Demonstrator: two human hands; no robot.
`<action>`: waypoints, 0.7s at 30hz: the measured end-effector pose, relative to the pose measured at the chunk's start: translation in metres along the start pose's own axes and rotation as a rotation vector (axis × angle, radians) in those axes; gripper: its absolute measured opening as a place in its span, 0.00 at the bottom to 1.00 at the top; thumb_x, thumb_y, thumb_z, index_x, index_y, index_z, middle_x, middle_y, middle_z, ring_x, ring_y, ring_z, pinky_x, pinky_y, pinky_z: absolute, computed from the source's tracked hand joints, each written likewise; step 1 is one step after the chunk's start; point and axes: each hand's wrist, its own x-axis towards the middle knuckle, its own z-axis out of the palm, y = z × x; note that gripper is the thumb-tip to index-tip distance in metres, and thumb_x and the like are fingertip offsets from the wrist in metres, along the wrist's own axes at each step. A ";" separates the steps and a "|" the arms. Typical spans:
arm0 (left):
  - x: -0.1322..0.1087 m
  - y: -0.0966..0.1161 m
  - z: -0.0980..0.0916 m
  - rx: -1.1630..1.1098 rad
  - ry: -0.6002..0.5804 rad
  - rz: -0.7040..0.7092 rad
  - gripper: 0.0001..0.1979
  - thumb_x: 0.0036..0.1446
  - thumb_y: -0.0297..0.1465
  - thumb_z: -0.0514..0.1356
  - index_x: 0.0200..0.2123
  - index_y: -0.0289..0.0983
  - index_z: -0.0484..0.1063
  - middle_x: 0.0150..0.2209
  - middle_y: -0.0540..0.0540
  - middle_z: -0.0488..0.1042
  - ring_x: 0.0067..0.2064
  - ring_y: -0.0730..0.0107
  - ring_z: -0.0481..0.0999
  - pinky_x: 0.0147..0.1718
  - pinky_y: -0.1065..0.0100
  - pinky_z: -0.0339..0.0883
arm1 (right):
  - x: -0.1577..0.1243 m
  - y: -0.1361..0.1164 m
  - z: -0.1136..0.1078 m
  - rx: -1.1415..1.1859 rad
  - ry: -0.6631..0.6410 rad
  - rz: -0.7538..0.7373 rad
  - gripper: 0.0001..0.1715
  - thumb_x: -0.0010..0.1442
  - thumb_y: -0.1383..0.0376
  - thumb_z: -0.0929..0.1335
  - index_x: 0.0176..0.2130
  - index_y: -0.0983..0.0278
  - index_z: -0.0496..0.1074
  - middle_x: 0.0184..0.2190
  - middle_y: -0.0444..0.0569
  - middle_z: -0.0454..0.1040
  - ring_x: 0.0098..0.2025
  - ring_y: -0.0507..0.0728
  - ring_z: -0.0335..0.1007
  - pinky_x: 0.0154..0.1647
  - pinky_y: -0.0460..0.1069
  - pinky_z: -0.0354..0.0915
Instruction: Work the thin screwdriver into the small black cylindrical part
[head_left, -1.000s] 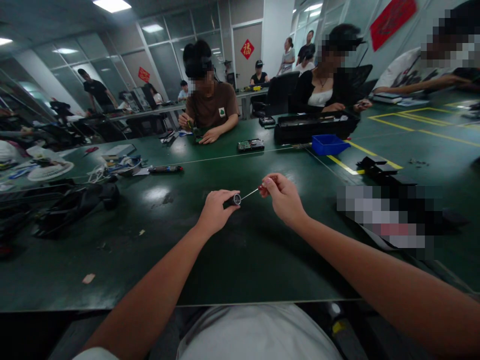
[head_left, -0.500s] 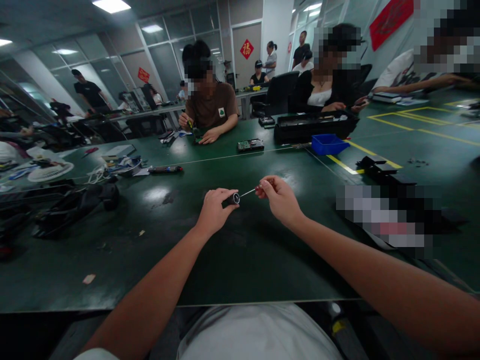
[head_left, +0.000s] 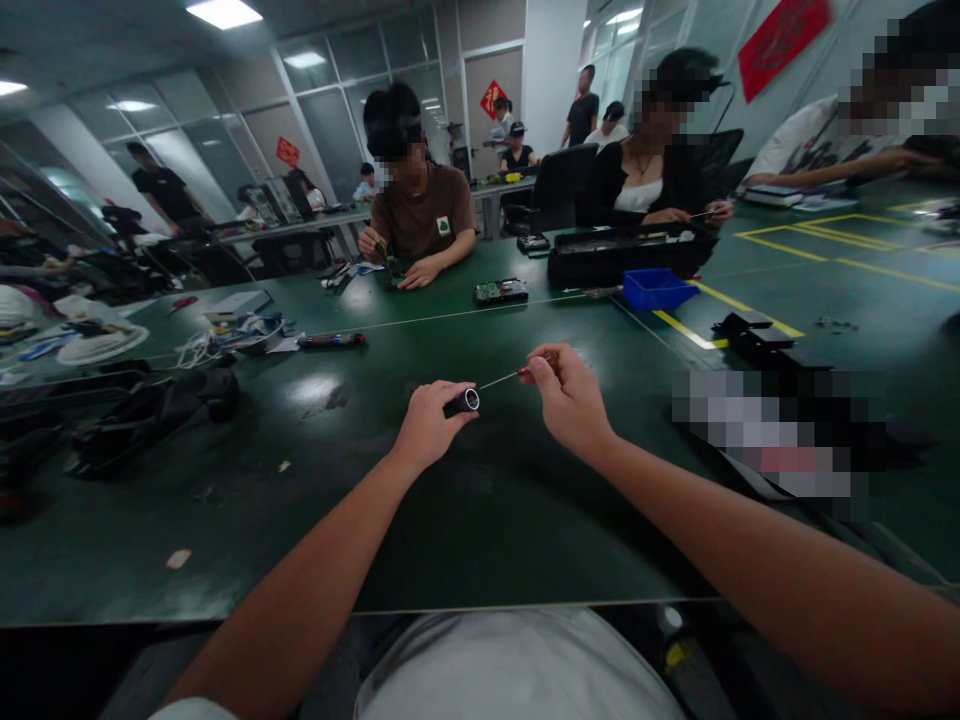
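Note:
Between the fingers and thumb of my left hand (head_left: pixel 431 422) is a short black cylinder (head_left: pixel 469 400), its round end with a pale ring turned to the right. My right hand (head_left: pixel 570 395) is closed around the reddish handle of a screwdriver (head_left: pixel 499 381). The thin metal shaft points left, and its tip is at or just beside the upper edge of the cylinder's end; I cannot tell whether they touch. Both hands are above the green table (head_left: pixel 480 540), and the fingers of my right hand hide most of the handle.
Ahead lie a circuit-board device (head_left: pixel 501 291), a blue bin (head_left: pixel 657 289) and a long black casing (head_left: pixel 630 254). A dark pen-like tool (head_left: pixel 331 340) lies to the left, near black parts (head_left: pixel 157 410). Co-workers sit across the table. Black pieces (head_left: pixel 772 340) are at the right.
My right hand has drawn back slightly to the right and up with the screwdriver. The cylinder's ringed end has turned a little more toward me. My left hand stays nearly in place.

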 end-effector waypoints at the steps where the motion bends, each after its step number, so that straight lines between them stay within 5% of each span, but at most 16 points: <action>1: 0.000 0.000 0.000 0.000 -0.005 0.001 0.20 0.56 0.30 0.67 0.53 0.44 0.74 0.50 0.45 0.76 0.52 0.58 0.73 0.54 0.54 0.63 | 0.000 -0.001 0.000 0.004 -0.001 -0.023 0.09 0.68 0.59 0.62 0.42 0.61 0.67 0.34 0.47 0.77 0.37 0.57 0.76 0.40 0.53 0.68; 8: -0.001 -0.001 0.000 0.017 -0.003 0.008 0.21 0.55 0.30 0.68 0.53 0.45 0.74 0.50 0.46 0.76 0.52 0.58 0.73 0.54 0.53 0.63 | -0.003 0.000 0.002 -0.040 -0.170 -0.020 0.08 0.69 0.59 0.62 0.42 0.60 0.67 0.33 0.47 0.78 0.38 0.58 0.77 0.40 0.54 0.68; 21: -0.001 -0.005 0.002 -0.032 -0.024 -0.023 0.21 0.56 0.30 0.68 0.53 0.43 0.74 0.49 0.45 0.76 0.52 0.58 0.73 0.54 0.54 0.64 | -0.003 0.001 -0.001 -0.050 -0.118 -0.046 0.09 0.69 0.59 0.61 0.43 0.60 0.67 0.34 0.48 0.78 0.38 0.58 0.77 0.40 0.53 0.69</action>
